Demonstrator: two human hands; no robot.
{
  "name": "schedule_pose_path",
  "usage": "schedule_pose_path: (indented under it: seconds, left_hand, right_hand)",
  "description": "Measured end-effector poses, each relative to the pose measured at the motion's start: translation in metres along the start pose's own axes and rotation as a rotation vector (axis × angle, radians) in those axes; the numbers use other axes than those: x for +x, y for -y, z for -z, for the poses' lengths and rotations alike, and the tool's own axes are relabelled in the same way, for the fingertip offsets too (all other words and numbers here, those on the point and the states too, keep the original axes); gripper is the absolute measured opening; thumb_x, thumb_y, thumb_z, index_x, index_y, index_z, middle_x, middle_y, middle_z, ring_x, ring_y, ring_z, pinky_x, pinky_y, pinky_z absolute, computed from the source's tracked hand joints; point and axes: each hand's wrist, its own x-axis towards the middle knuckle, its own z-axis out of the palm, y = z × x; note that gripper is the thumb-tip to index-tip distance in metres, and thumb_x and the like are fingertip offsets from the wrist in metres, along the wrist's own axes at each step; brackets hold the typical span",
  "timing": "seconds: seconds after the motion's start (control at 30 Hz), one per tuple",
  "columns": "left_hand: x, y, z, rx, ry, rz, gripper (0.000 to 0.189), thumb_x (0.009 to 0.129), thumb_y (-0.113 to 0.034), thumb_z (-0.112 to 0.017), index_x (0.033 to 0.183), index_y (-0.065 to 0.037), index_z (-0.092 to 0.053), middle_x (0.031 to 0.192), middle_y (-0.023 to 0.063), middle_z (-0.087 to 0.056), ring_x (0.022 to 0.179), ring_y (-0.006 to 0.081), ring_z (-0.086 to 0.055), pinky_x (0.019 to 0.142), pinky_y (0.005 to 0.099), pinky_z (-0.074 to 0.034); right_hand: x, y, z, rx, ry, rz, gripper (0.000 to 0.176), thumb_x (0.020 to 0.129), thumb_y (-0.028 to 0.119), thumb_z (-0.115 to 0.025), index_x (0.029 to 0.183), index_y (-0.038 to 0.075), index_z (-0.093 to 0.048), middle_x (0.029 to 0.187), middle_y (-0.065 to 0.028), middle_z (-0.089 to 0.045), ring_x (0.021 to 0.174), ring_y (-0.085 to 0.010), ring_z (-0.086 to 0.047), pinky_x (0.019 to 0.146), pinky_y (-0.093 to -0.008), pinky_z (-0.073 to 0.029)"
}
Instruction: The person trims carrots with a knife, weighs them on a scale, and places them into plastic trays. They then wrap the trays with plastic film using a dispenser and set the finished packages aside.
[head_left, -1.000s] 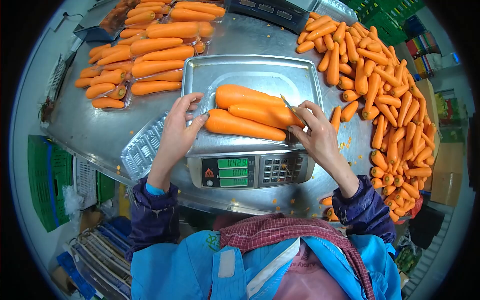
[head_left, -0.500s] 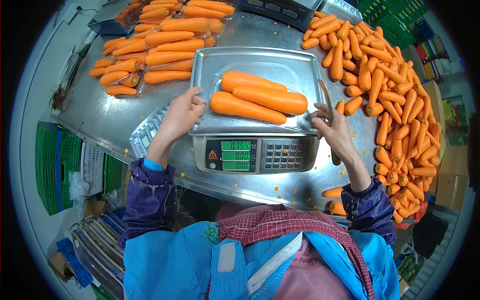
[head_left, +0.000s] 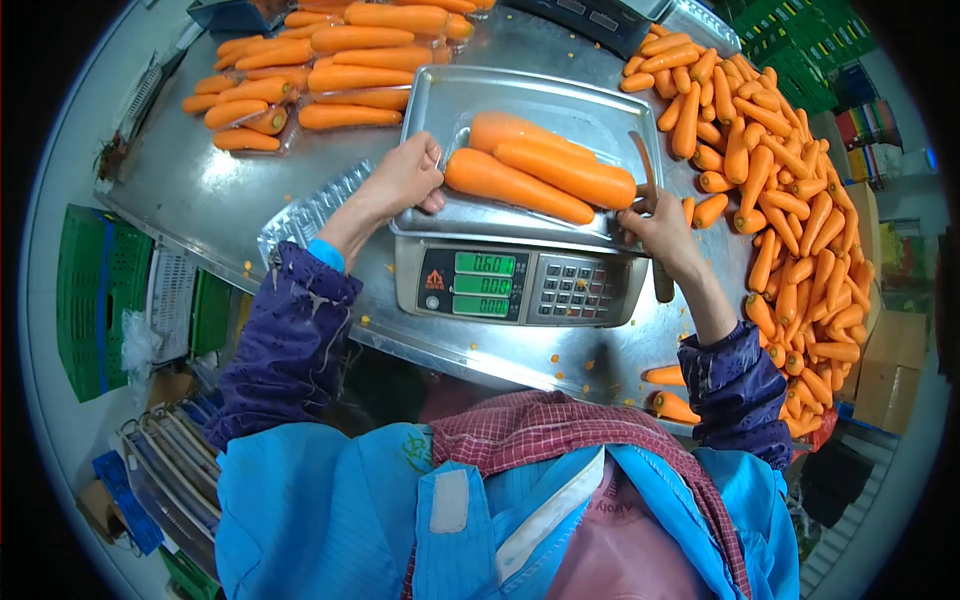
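Three large carrots (head_left: 565, 172) lie side by side in a clear plastic tray (head_left: 462, 130) over the metal pan (head_left: 470, 88) of a digital scale (head_left: 540, 285). My left hand (head_left: 408, 178) is closed at the tray's left end, its fingers pinching the clear rim. My right hand (head_left: 662, 232) is at the right end, fingertips against the carrot tips and tray edge. It also holds a knife (head_left: 641, 165), its thin brownish blade pointing away from me and the dark handle below the palm. The scale's top display appears to read 0.601.
Packed carrots (head_left: 350, 75) in clear trays lie at the back left. A large heap of loose carrots (head_left: 790, 230) covers the table's right side. Clear plastic trays (head_left: 310, 215) lie left of the scale. Carrot scraps dot the metal table (head_left: 480, 350). Green crates (head_left: 85, 300) stand at left.
My left hand has moved in from beside the pan and closed on the tray's rim. My right hand has come against the tray's right end. The top reading fell from 0.754.
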Motion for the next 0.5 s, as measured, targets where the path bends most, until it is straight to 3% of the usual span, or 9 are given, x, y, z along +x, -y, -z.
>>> schedule_pose_path:
  seconds: [0.17, 0.27, 0.37, 0.5]
  left_hand:
    - [-0.006, 0.001, 0.004, -0.12, -0.013, 0.013, 0.008, 0.086, -0.001, -0.044, 0.093, -0.001, -0.04, 0.082, 0.0093, -0.052, 0.07, 0.0158, -0.062, 0.057, 0.0229, -0.053]
    - [-0.006, 0.01, 0.022, -0.315, -0.028, -0.05, 0.01, 0.085, -0.003, -0.047, 0.094, -0.003, -0.041, 0.092, 0.01, -0.049, 0.078, 0.0167, -0.062, 0.063, 0.0256, -0.055]
    - [-0.011, 0.005, 0.044, -0.475, 0.076, -0.012, 0.016, 0.087, -0.003, -0.047, 0.098, -0.003, -0.036, 0.091, 0.0116, -0.052, 0.073, 0.018, -0.063, 0.065, 0.0273, -0.055]
    - [-0.01, 0.007, 0.081, -0.546, 0.062, -0.047, 0.016, 0.088, -0.005, -0.049, 0.098, -0.003, -0.036, 0.091, 0.012, -0.055, 0.078, 0.0192, -0.064, 0.066, 0.0279, -0.056]
  right_hand:
    - [-0.009, 0.031, 0.005, 0.033, -0.023, 0.003, 0.032, 0.076, 0.006, -0.061, 0.103, -0.009, -0.054, 0.076, -0.0079, -0.061, 0.061, -0.0118, -0.059, 0.055, -0.0238, -0.047]
    - [0.005, 0.04, 0.007, 0.016, -0.036, 0.132, 0.027, 0.078, 0.009, -0.062, 0.1, -0.005, -0.057, 0.074, -0.0034, -0.059, 0.06, -0.0089, -0.057, 0.049, -0.022, -0.041]
    - [0.017, 0.063, 0.003, 0.028, 0.023, 0.063, 0.031, 0.077, 0.011, -0.063, 0.102, -0.006, -0.054, 0.075, -0.0056, -0.06, 0.059, -0.0092, -0.057, 0.044, -0.0213, -0.039]
    - [0.045, 0.093, -0.015, 0.074, 0.104, 0.063, 0.034, 0.077, 0.012, -0.062, 0.104, -0.006, -0.052, 0.075, -0.0064, -0.057, 0.06, -0.0101, -0.055, 0.045, -0.0207, -0.04]
